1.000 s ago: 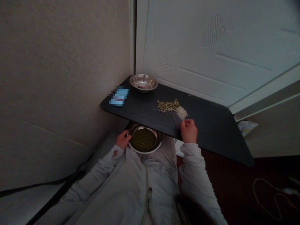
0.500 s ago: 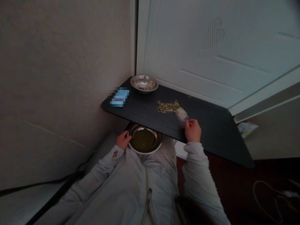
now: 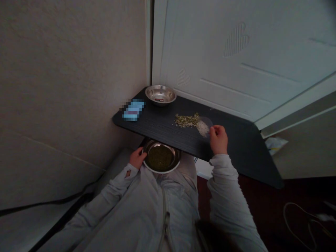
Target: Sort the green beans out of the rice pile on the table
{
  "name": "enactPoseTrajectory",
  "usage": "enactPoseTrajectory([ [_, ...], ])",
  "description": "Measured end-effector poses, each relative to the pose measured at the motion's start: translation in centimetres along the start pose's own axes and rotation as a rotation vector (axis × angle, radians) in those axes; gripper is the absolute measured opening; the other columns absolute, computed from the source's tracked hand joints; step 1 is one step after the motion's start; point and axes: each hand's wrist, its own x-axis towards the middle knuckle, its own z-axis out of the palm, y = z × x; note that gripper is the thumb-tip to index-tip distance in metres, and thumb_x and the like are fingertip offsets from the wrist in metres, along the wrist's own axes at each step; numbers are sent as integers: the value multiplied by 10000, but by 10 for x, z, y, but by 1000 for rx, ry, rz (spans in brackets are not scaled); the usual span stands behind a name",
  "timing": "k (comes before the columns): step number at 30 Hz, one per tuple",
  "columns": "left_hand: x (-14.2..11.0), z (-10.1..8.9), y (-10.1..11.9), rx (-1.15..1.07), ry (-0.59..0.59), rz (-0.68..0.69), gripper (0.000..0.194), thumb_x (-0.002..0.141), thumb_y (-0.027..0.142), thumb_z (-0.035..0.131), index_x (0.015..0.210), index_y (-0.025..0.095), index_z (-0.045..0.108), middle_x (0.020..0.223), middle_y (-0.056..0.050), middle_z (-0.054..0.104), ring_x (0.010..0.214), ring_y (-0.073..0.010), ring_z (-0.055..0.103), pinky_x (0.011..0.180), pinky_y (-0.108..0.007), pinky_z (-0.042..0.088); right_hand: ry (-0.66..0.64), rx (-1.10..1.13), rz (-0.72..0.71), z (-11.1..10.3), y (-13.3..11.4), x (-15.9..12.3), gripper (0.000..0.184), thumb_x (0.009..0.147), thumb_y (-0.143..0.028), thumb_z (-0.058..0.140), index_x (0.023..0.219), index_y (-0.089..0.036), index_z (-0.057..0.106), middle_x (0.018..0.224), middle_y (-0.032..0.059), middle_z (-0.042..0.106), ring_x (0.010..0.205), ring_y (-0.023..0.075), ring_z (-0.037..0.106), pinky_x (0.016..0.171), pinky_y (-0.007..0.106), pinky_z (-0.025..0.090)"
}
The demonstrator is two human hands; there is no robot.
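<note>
My left hand (image 3: 137,158) is closed on the rim of a metal bowl (image 3: 163,171) in my lap, partly under the table edge. Small dark-green grains, perhaps mung beans, fill its bottom. Over the black tabletop (image 3: 236,148), my right hand (image 3: 219,139) pinches a thin, clear plastic sheet (image 3: 208,121) with a rounded edge. Close to that sheet is a pile of white grains (image 3: 202,129). Touching the pile on its left are mixed green and white grains (image 3: 185,121), spread in a strip.
Another metal bowl (image 3: 168,96), with a label inside, stands at the back of the table. A blurred light-blue item (image 3: 133,110) lies at the table's left end. A white door (image 3: 199,45) rises behind, a wall (image 3: 73,77) at left. Cables (image 3: 286,217) lie on the floor.
My right hand has moved away from me and slightly right, and the plastic sheet has turned to the far side of the white grains. My left hand stays on the bowl.
</note>
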Motion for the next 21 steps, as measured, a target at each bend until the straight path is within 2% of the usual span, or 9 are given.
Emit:
enactPoseTrajectory([
  [5, 0, 0, 3, 6, -9, -13, 363, 578, 286, 410, 872, 129, 554, 773, -13, 599, 725, -151, 525, 669, -240, 400, -129, 101, -36, 28, -27, 1, 301, 753, -380, 279, 919, -168, 414, 718, 27, 570, 476, 85, 453, 521, 225, 350],
  [11, -2, -1, 13, -2, -6, -28, 373, 571, 279, 409, 883, 135, 554, 774, -8, 601, 742, -153, 520, 676, -241, 402, -155, -50, -85, 58, -39, 11, 267, 736, -297, 323, 927, -162, 452, 765, 51, 574, 642, 135, 501, 602, 253, 345],
  [16, -3, -1, 13, 11, 6, -31, 345, 566, 272, 418, 855, 151, 563, 746, 3, 601, 727, -152, 518, 677, -243, 400, -120, -99, -75, 62, -32, 11, 272, 722, -275, 337, 927, -160, 473, 751, 46, 567, 645, 142, 489, 616, 257, 346],
  [21, -3, 0, 11, -14, 3, -36, 359, 570, 283, 425, 878, 152, 553, 757, 3, 599, 728, -153, 519, 671, -240, 404, -159, -103, -105, 62, -30, 8, 274, 724, -264, 341, 940, -166, 479, 758, 43, 572, 630, 141, 489, 618, 256, 349],
])
